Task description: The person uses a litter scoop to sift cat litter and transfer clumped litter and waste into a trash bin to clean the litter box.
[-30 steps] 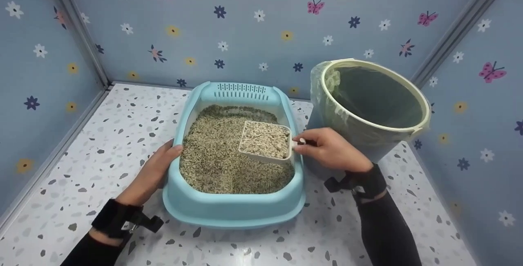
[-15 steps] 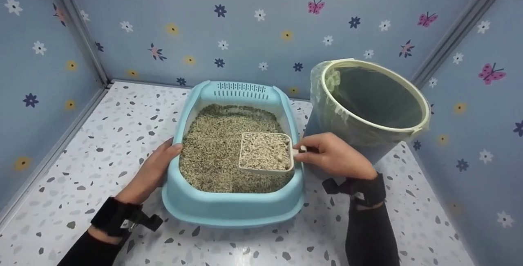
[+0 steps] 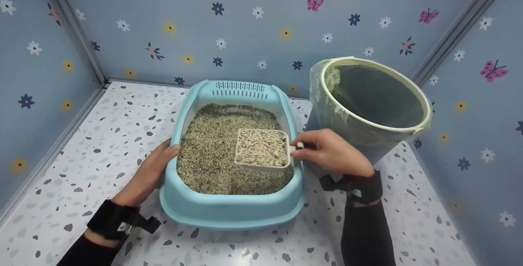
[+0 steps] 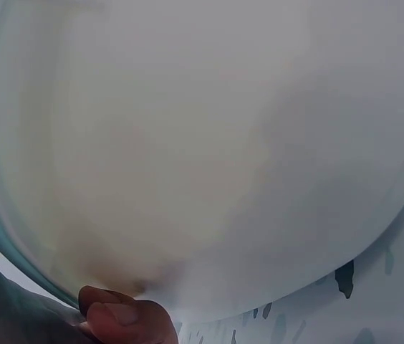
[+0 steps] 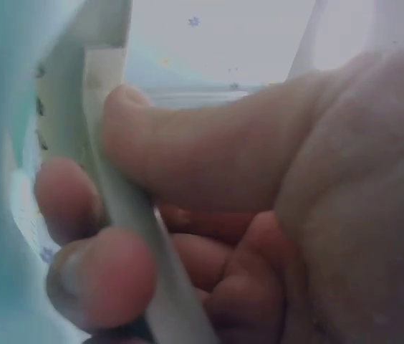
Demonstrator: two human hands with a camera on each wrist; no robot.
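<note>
In the head view, my right hand (image 3: 333, 153) holds a white litter scoop (image 3: 262, 165) by its handle, thumb on one side and fingers curled round the other. The right wrist view shows that grip on the pale scoop handle (image 5: 127, 204) close up. Pale clumpy litter (image 3: 261, 147) fills the scoop, which hovers over the right half of a light-blue litter box (image 3: 233, 211). Greenish-brown litter (image 3: 208, 155) covers the box's floor. My left hand (image 3: 149, 172) grips the box's left rim, thumb on top; in the left wrist view, fingertips (image 4: 127, 319) curl at the box's edge.
A bin (image 3: 355, 133) lined with a translucent yellowish bag stands just right of the box, its mouth open upward. Patterned blue panels (image 3: 241, 25) wall in the speckled white surface (image 3: 110, 135) at the back and both sides.
My right hand moved the full scoop toward me, then slightly left and away again, always above the box. The left hand keeps its grip on the rim.
</note>
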